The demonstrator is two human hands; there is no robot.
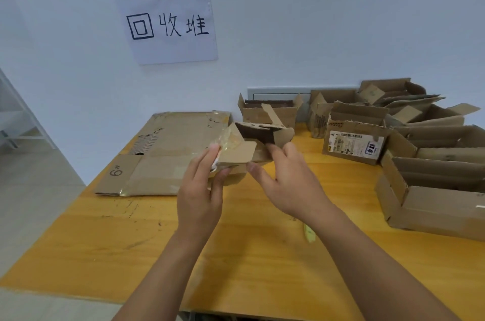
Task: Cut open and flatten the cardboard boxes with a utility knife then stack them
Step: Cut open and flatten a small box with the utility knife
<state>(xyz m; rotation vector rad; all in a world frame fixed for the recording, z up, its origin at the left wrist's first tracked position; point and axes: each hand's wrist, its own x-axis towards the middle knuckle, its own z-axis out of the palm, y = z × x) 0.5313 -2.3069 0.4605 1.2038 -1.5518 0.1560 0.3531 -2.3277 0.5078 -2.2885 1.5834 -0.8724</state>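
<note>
Left hand (200, 189) fingers pinch small box (252, 147); right hand (291, 184) fingers spread, touching it

**Even, soft indoor light; wide-angle warp**

Bright, diffuse light with a cool cast on the wall (288, 18). Shadows are faint. The worktop (236, 255) shows mild sheen at lower centre. Detail is slightly soft throughout. Straight edges bow toward the frame's left and right sides.
</note>
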